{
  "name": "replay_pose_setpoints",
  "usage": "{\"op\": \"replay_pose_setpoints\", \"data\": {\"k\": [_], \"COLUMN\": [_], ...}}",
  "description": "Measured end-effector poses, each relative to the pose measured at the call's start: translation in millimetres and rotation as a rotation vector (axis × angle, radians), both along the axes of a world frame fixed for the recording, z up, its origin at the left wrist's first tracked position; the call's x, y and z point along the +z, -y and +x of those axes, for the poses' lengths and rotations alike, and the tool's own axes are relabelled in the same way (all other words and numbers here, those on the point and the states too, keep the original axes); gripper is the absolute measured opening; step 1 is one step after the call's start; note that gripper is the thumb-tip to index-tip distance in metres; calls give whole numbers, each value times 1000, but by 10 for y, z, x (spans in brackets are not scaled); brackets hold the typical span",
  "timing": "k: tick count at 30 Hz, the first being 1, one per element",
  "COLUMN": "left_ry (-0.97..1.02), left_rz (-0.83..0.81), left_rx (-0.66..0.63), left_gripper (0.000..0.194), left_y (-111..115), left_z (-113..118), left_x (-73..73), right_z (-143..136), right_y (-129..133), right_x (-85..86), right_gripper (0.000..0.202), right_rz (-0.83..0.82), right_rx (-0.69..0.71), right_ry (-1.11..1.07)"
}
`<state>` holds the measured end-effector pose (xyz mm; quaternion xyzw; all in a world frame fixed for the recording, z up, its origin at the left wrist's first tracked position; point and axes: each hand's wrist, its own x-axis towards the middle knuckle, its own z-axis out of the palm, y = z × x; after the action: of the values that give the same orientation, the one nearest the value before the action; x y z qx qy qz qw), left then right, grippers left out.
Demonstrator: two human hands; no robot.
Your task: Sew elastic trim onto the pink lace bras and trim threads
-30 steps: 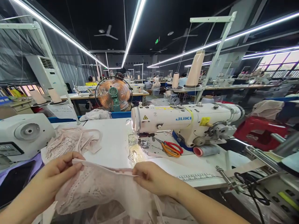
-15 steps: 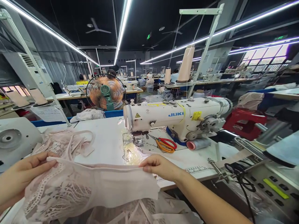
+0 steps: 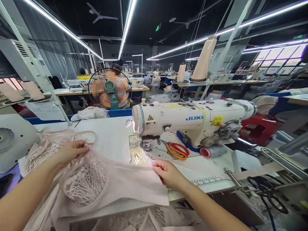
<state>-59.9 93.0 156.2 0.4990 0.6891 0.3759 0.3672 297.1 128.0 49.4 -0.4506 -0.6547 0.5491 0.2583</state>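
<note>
A pale pink lace bra (image 3: 134, 181) is stretched between my two hands at the front of the white sewing table (image 3: 103, 134). My left hand (image 3: 73, 152) pinches it at the top of the lace cup. Farther right, my right hand (image 3: 167, 173) grips the upper edge of the plain wing between thumb and fingers. Just beyond that hand stands a white sewing machine (image 3: 168, 120), its needle area lit. More pale pink lace pieces (image 3: 45, 144) lie behind my left hand, and others hang below the table edge.
Red- and orange-handled scissors (image 3: 176, 150) and a grey thread spool (image 3: 214, 151) lie by the machine. A measuring tape (image 3: 204, 181) runs along the table's front. Another machine (image 3: 14, 141) stands at left, a fan (image 3: 110, 88) beyond the table. Metal brackets (image 3: 231, 175) jut out at right.
My left hand has moved right and farther over the table, raising the top of the cup. The wing now hangs lower across the table edge. The view has shifted slightly.
</note>
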Motion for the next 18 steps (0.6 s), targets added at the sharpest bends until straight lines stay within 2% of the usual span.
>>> {"op": "replay_pose_setpoints", "data": {"k": [4,7,13,18], "left_ry": [58,104,171,113], "left_rz": [-47,-81,-156,-164], "left_rx": [-23,-27,-47,-45], "left_gripper": [31,34,38,47], "left_y": [-222,-270,-230,-256], "left_z": [-17,-48,-160,-271], "left_x": [-190,-288,-392,-480], "right_z": [6,55,253,170], "right_y": [-77,-114,-142,-140], "right_x": [-55,-45,164,280], "right_gripper": [19,22,24,13], "right_rz": [-7,-12,134,305], "right_rx": [2,7,-48,-41], "right_ry": [75,121,334,506]}}
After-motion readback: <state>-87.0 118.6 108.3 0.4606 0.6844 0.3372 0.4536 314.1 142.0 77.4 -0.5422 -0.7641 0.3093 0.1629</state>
